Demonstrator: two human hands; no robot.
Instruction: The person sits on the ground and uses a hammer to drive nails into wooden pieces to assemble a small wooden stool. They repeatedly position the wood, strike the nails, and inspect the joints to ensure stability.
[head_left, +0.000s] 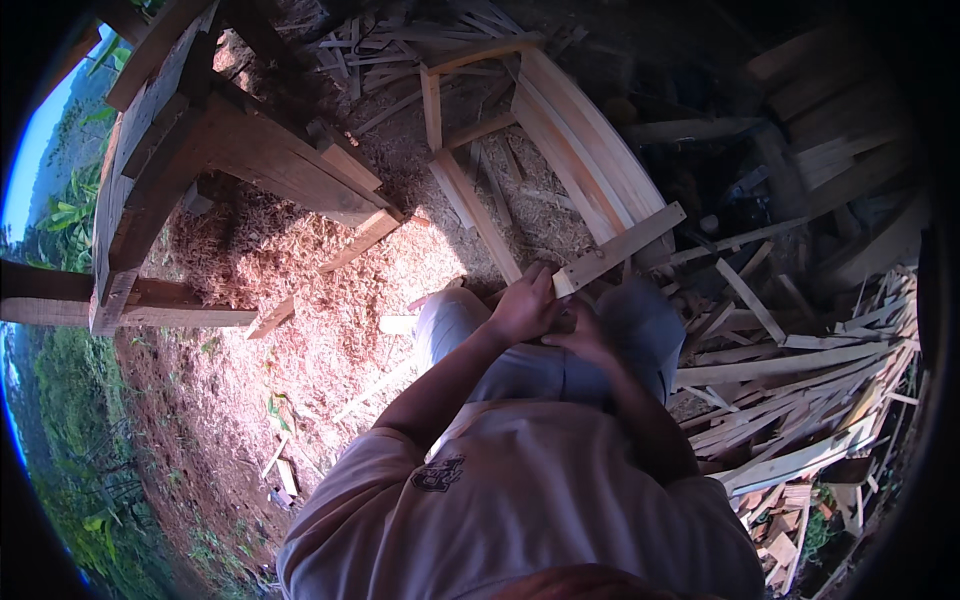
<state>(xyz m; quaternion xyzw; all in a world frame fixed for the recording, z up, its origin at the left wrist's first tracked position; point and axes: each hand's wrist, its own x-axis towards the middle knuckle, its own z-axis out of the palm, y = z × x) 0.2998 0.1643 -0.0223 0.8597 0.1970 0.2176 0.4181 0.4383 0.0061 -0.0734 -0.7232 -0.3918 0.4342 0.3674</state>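
A short pale wooden slat (622,245) slants up to the right from my hands, over my knees. My left hand (527,303) is closed around its near end. My right hand (582,333) sits just beside and below the left one, fingers curled at the same end of the slat; its grip is partly hidden by the left hand. Both forearms rise from my pale shirt at the bottom of the view.
A curved frame of pale planks (575,150) lies ahead on sawdust (300,270). A heavy wooden bench frame (200,150) stands at the upper left. A heap of offcut strips (800,400) fills the right side. Bare earth and plants lie at the left.
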